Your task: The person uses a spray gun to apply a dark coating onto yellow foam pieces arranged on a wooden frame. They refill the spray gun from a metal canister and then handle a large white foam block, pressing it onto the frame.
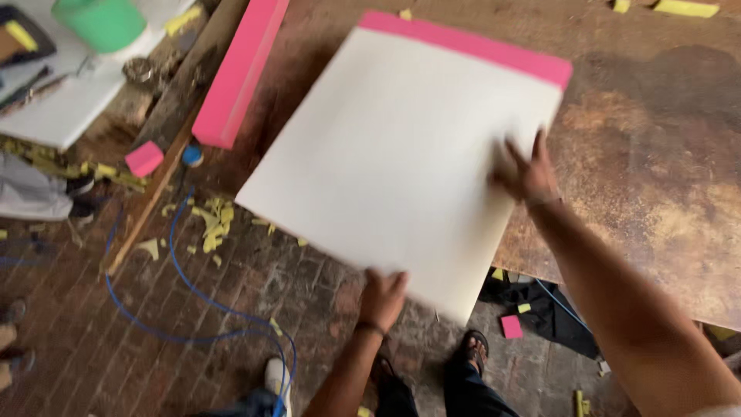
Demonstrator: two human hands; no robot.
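White foam sheet (401, 162), probably light and stiff, is gripped at its near edge by left hand (382, 297); right hand (529, 174) is spread flat on top.

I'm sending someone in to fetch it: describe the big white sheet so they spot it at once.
On the brown worktable, the white sheet overhangs the near edge, with the left hand and right hand on it. A pink strip along its far edge sets it apart from the all-pink slab.

Inspector: Lighting?

Operator: Soft, even daylight, no hard shadows. My white sheet (401, 154) is nearly overexposed, without surface detail.

Inspector: Sharpness?

Operator: Motion blur smears my right hand (529, 174) and left hand (384, 297); the floor (116, 340) is perhaps slightly sharper.
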